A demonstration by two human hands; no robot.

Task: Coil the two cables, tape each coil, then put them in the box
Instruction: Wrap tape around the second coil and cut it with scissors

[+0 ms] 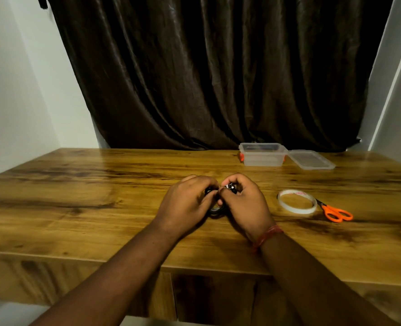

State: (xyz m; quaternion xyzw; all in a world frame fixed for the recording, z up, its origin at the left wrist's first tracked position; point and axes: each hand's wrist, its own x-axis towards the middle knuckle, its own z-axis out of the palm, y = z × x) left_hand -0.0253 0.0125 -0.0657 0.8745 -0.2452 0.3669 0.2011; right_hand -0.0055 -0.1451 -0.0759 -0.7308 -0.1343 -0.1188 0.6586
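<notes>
1. A coiled black cable (216,211) sits low over the middle of the brown wood-grain table (77,208), mostly hidden between both hands; only dark loops show below and left of the fingers, with a shiny metal plug end near the right fingertips.
2. The left hand (185,203) is clenched around the left side of the coil, fingers curled over it.
3. The right hand (244,203) pinches the coil's upper right part, thumb and fingers closed on it; a red thread band (266,236) circles that wrist.
4. To the right lies a flat ring of clear adhesive tape (297,201), with orange-handled scissors (335,212) just beside it.
5. Farther back stands an open clear plastic box (263,154), something dark inside, its clear lid (311,160) lying against its right side.
6. A dark brown curtain (206,71) hangs behind the table.
</notes>
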